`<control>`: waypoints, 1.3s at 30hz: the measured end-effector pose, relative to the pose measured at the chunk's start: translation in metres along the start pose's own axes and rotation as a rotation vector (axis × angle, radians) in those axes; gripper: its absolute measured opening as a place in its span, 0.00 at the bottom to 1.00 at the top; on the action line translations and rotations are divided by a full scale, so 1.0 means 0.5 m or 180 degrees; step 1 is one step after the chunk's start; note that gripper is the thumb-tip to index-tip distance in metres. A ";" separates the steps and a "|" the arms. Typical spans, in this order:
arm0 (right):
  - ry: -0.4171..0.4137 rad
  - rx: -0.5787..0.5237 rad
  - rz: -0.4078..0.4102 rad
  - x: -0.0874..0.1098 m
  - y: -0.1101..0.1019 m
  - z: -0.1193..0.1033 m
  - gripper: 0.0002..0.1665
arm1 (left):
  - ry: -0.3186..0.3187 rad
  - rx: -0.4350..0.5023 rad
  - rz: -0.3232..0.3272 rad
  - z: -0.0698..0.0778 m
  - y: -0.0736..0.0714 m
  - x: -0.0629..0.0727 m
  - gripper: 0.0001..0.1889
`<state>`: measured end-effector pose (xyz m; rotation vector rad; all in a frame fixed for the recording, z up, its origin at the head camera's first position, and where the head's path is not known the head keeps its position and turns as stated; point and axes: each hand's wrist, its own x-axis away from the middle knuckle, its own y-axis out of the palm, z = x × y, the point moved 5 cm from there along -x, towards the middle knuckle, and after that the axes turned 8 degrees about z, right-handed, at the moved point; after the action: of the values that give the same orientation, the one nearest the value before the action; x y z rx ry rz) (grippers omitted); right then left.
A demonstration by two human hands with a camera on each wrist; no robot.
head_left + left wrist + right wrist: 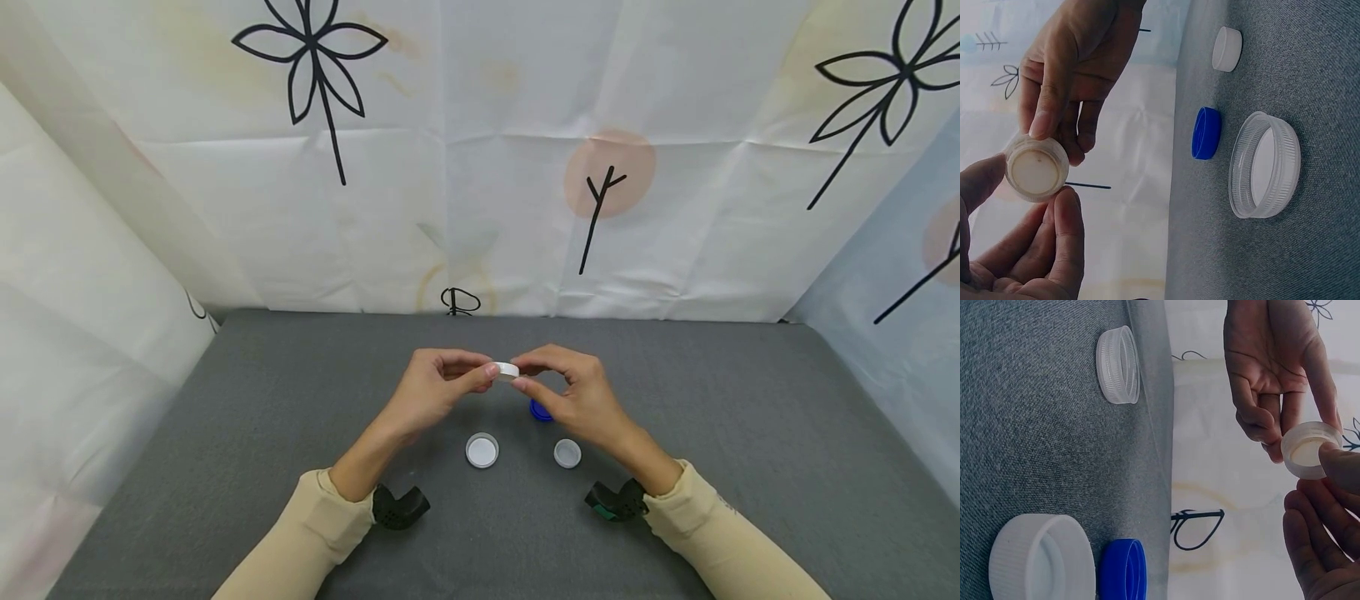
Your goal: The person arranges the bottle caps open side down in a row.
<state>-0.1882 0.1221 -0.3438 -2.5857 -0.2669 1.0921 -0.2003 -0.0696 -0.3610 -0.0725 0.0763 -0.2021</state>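
Note:
A small white bottle cap (507,371) is held up above the grey table, its hollow inner side showing in both wrist views. My left hand (442,385) pinches its left edge between thumb and fingers. From the other side, my right hand (573,392) pinches the same cap (1300,464) by its rim. Below the hands lie a clear ribbed cap with a white disc inside (482,451) and a smaller white cap (567,454). A blue cap (541,410) lies partly hidden behind my right hand in the head view.
The caps lie on a grey cloth-covered table (300,400). A white printed curtain (510,225) hangs along its back edge, with more cloth at both sides. Black wrist devices (401,507) sit at both cuffs.

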 end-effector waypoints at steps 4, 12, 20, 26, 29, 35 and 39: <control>0.0204 -0.0133 -0.0041 0.002 0.000 0.004 0.15 | 0.0038 -0.0094 0.0026 0.003 -0.004 0.003 0.15; 0.0957 -0.0683 -0.0166 0.006 -0.003 0.023 0.16 | 0.0270 0.0080 0.0021 0.012 -0.004 0.005 0.17; 0.1354 -0.1163 -0.0279 0.005 -0.005 0.024 0.21 | 0.0799 0.0369 -0.0107 0.025 0.001 0.008 0.19; 0.1394 -0.1350 -0.0342 0.005 -0.003 0.021 0.24 | 0.1022 0.0374 -0.0152 0.027 0.004 0.010 0.21; 0.1421 -0.1398 -0.0353 0.007 -0.002 0.022 0.24 | 0.1078 0.0344 -0.0159 0.025 0.004 0.009 0.21; 0.1345 -0.1401 -0.0344 0.006 -0.001 0.021 0.24 | 0.1142 0.0294 -0.0162 0.025 0.006 0.011 0.22; 0.1204 -0.1348 -0.0328 0.004 -0.002 0.022 0.22 | 0.1176 0.0222 -0.0174 0.026 0.008 0.012 0.22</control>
<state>-0.1948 0.1259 -0.3523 -3.0375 -0.5820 0.5334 -0.1928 -0.0663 -0.3488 0.0331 0.4355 -0.2710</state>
